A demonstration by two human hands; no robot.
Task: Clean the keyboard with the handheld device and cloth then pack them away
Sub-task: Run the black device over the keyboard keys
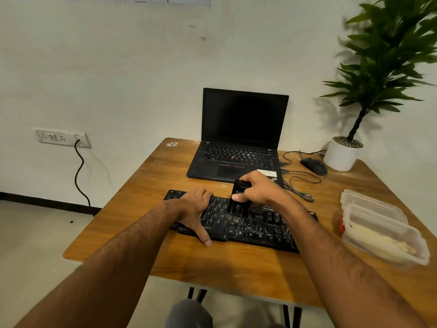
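1. Your right hand [256,189] grips the device [238,200] on the keyboard [248,227]; left hand [195,209] lies flat, steadying it.
2. Cleaning underway; cloth wipe and packing into the box [378,227], right of your hands, remain.

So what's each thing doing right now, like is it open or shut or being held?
Laptop: lid open, screen dark.
Keyboard: flat on the table, dusty.
Handheld device: upright on the keys, gripped.
Right hand: fingers curled round the device.
Left hand: resting flat on the keyboard.
Plastic container: open, lid beside it.
Mouse: untouched.
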